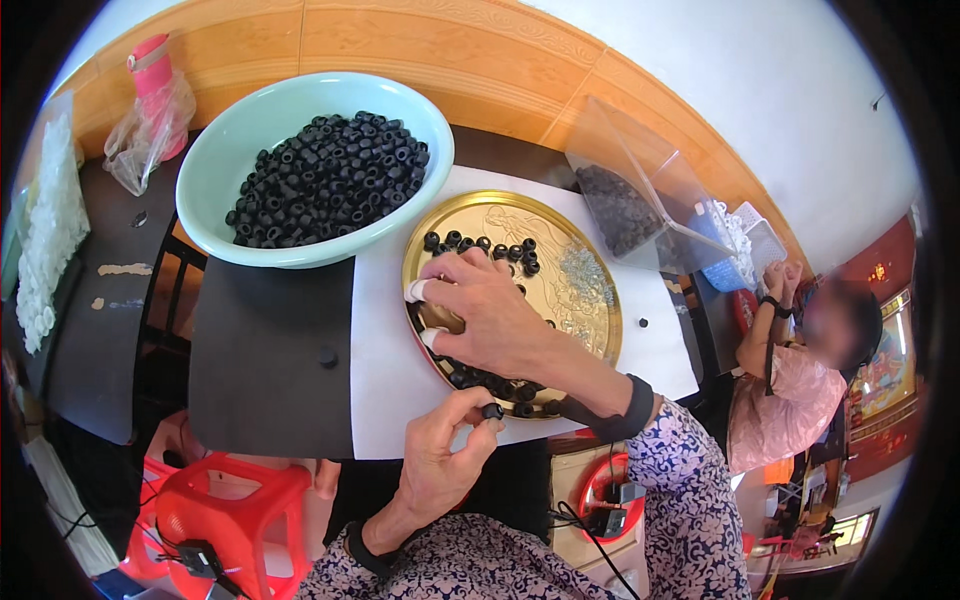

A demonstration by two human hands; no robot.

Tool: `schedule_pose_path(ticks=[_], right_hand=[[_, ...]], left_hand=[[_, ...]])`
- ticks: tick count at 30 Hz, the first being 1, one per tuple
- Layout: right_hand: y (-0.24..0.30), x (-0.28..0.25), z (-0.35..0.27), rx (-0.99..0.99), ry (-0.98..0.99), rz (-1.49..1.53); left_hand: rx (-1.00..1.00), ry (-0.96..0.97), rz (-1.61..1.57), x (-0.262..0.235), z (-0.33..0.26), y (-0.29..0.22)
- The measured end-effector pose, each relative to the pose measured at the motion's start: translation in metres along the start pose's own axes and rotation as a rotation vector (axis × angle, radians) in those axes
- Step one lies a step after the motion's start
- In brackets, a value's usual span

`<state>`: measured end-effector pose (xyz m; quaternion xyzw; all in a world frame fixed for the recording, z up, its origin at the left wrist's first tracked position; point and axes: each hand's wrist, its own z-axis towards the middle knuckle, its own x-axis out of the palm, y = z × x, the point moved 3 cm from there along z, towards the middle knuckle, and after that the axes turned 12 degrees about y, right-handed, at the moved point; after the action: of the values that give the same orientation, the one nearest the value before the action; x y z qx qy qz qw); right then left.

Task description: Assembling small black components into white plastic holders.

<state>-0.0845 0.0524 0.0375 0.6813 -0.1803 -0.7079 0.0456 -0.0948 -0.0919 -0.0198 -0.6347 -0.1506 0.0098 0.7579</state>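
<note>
While the right hand [490, 315] rests spread, fingers open, on the black rings [480, 243] in the gold tray [590, 290], the left hand [440, 465] pinches one black ring [492, 411] between thumb and forefinger above the tabletop edge.

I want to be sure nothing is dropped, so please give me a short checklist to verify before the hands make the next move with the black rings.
1. Left hand pinches one black ring at its fingertips: ok.
2. Right hand rests over the gold tray: ok.
3. Rings left on the tray: ok.
4. Green bowl holds many rings: ok.
5. Right hand's grasp: cannot tell.
</note>
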Motion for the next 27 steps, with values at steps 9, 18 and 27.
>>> schedule_pose_path(ticks=[9,18,27], right_hand=[[-0.004,-0.005,-0.003,0.034,-0.012,-0.128],[0.0,0.009,-0.004,-0.031,0.01,0.002],[-0.01,0.002,-0.016,0.0,-0.016,0.146]], left_hand=[[0.038,-0.002,0.058,0.0,0.0,0.002],[-0.013,0.063,0.088,0.001,-0.002,0.002],[0.023,0.042,0.118,0.002,0.0,-0.001]])
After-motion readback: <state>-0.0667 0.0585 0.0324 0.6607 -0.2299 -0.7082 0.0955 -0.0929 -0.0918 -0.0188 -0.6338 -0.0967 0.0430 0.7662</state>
